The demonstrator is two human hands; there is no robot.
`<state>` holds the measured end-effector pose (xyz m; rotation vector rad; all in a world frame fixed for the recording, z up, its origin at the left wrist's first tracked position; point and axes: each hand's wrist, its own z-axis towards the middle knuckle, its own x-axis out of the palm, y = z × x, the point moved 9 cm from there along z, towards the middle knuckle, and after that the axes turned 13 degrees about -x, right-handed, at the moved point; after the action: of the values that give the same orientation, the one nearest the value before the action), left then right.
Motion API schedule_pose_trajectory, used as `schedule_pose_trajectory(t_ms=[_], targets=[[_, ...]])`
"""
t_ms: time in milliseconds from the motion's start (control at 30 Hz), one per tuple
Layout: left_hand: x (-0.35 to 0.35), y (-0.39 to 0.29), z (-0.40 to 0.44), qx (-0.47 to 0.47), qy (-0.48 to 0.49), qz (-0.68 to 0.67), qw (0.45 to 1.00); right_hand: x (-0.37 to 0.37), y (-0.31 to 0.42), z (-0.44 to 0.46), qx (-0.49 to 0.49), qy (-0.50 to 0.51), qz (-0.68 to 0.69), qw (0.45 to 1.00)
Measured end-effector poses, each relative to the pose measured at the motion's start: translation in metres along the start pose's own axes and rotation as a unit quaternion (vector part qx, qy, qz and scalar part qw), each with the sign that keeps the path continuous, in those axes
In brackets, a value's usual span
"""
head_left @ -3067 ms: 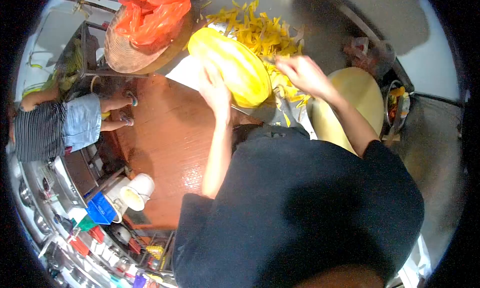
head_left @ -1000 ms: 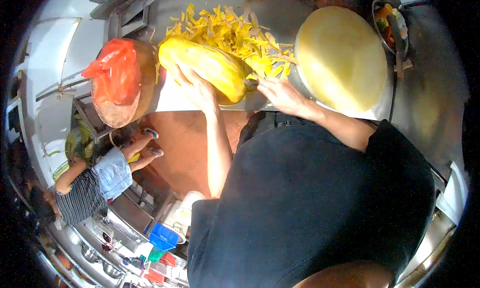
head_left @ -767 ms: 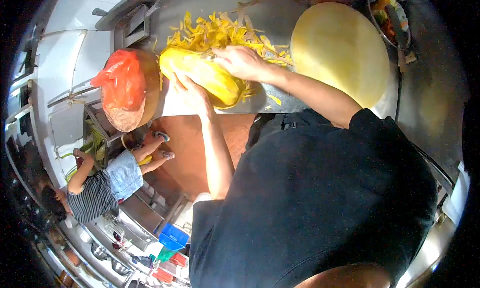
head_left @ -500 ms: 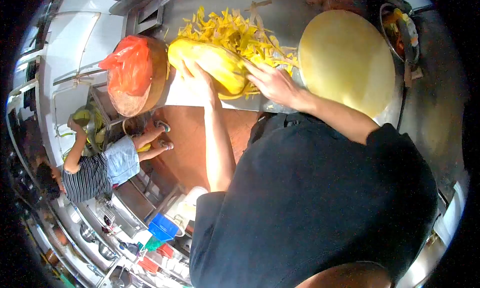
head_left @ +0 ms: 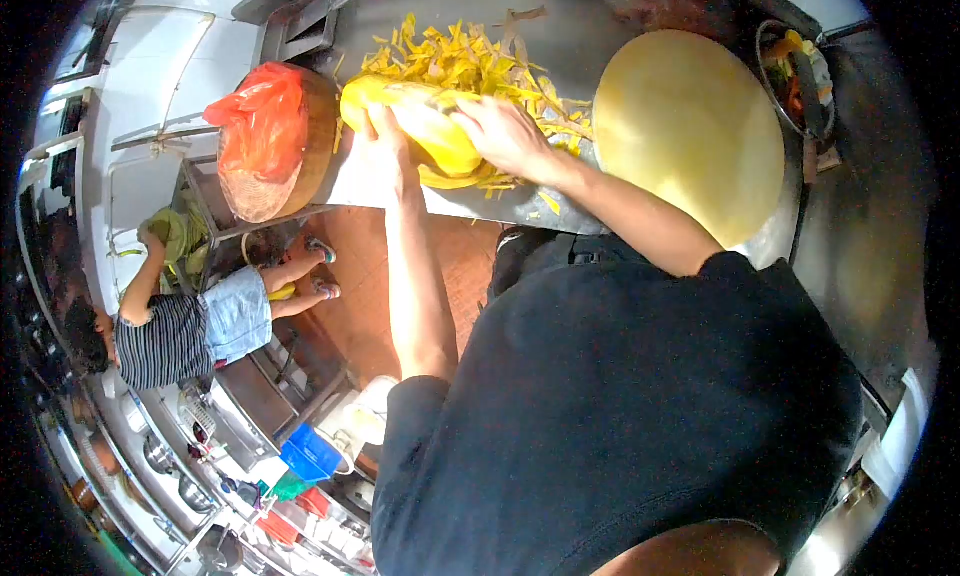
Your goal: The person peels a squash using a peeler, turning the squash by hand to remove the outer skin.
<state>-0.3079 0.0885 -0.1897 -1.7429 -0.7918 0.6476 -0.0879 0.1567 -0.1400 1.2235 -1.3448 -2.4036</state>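
A long, thick yellow squash point(head_left: 428, 134) lies on the metal worktop, mostly bare of skin, with a brownish strip along its upper side. Against its near left side my left hand point(head_left: 388, 154) presses, fingers over the flesh, gripping it. My right hand point(head_left: 500, 134) is curled over the squash's upper right part. Whatever its fingers hold is hidden; a tool cannot be made out. Behind the squash spreads a heap of yellow peel strips point(head_left: 465, 61), some trailing to the right.
A round pale yellow board point(head_left: 690, 136) stands at the right, a wire basket point(head_left: 800, 81) beyond it. At the left, a red plastic bag point(head_left: 262, 126) sits on a round wooden block point(head_left: 322, 126). A person in a striped shirt point(head_left: 165, 344) works behind me at the left.
My right hand has moved left along the squash from its right end. The left hand has shifted slightly left. A peel strip now shows near the worktop's front edge.
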Motion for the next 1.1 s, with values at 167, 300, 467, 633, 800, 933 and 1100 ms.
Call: schedule_pose_trajectory(t_ms=[167, 300, 467, 633, 800, 933, 1100], targets=[[-0.024, 0.008, 0.019, -0.083, 0.080, 0.093, 0.989, -0.002, -0.026, -0.036, -0.031, 0.004, 0.004, 1.000], [-0.040, -0.005, 0.028, 0.070, 0.046, 0.333, 0.939, -0.020, -0.094, -0.110, 0.173, 0.118, -0.017, 0.978], [0.011, -0.061, -0.023, 0.221, -0.117, 0.469, 0.847, -0.025, -0.057, -0.044, 0.113, 0.049, -0.046, 0.991], [0.000, -0.052, -0.045, 0.270, -0.041, 0.414, 0.868, -0.051, -0.064, -0.028, 0.168, -0.063, -0.081, 0.980], [-0.051, -0.024, -0.054, 0.160, 0.049, 0.184, 0.968, -0.026, -0.034, -0.042, 0.150, 0.018, -0.061, 0.987], [-0.076, -0.020, -0.050, 0.189, 0.043, 0.165, 0.967, 0.011, 0.019, -0.024, 0.051, -0.016, 0.013, 0.999], [-0.077, -0.018, -0.039, 0.192, 0.050, 0.155, 0.968, 0.045, -0.032, -0.005, 0.135, -0.085, 0.179, 0.971]])
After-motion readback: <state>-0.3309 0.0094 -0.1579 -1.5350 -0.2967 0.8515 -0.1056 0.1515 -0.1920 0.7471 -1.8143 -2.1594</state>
